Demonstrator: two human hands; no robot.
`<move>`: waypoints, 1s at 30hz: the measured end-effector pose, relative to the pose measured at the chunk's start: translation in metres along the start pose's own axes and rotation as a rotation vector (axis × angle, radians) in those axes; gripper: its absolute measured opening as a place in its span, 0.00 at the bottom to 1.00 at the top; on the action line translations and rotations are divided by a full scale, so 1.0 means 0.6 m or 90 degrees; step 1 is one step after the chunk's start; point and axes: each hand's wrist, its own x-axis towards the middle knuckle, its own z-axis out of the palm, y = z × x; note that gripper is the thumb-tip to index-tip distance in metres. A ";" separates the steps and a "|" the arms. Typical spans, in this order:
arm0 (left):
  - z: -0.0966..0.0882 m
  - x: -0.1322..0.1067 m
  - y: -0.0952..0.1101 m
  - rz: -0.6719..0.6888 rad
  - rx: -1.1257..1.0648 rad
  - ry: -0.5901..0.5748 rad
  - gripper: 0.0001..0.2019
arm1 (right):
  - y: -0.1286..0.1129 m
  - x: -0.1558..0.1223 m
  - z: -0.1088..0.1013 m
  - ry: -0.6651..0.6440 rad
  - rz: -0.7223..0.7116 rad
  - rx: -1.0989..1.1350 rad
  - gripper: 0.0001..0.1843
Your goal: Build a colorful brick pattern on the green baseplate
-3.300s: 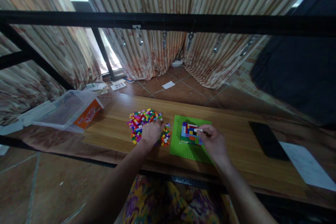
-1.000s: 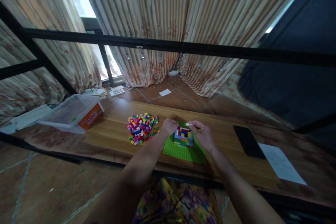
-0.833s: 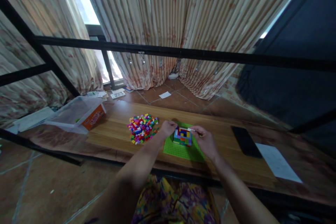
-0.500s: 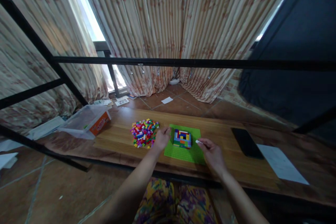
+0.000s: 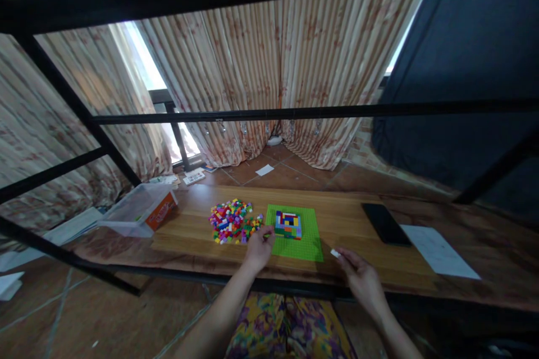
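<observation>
A green baseplate [image 5: 306,242] lies on the wooden table [image 5: 345,219], with a small multicoloured brick block [image 5: 288,224] built on it. A pile of loose coloured bricks [image 5: 231,220] lies to its left. My left hand [image 5: 257,248] rests at the plate's near left corner, fingers curled; what they hold, if anything, I cannot make out. My right hand [image 5: 361,279] is near the table's front edge, right of the plate, pinching a small white brick [image 5: 334,253].
A clear plastic box with an orange label [image 5: 141,212] sits at the table's left end. A black phone [image 5: 385,224] and a white paper sheet [image 5: 438,244] lie to the right. Black metal bars [image 5: 295,113] cross the view before the curtains.
Both hands have drawn back from the brick block toward the table's front edge. The right hand still pinches the white brick. The camera has tilted up.
</observation>
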 end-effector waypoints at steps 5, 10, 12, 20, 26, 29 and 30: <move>0.007 -0.012 -0.008 0.020 -0.039 -0.029 0.12 | 0.005 -0.026 -0.012 -0.017 0.030 0.013 0.25; 0.010 -0.028 -0.018 0.005 -0.052 -0.028 0.11 | -0.010 -0.032 -0.008 -0.004 0.037 0.011 0.25; 0.007 -0.035 -0.020 -0.006 -0.050 -0.025 0.11 | -0.013 -0.029 -0.002 -0.009 0.038 0.019 0.26; -0.030 -0.060 -0.022 -0.015 -0.007 -0.013 0.12 | -0.013 -0.028 0.031 -0.045 0.029 0.028 0.23; -0.079 -0.066 -0.044 -0.047 -0.017 0.065 0.12 | -0.014 -0.025 0.040 -0.093 0.043 -0.009 0.21; -0.119 -0.058 -0.066 -0.060 -0.011 0.126 0.12 | -0.031 -0.019 0.056 -0.116 0.027 -0.023 0.20; -0.134 -0.052 -0.074 -0.070 -0.005 0.152 0.13 | -0.040 -0.017 0.065 -0.124 0.020 -0.027 0.20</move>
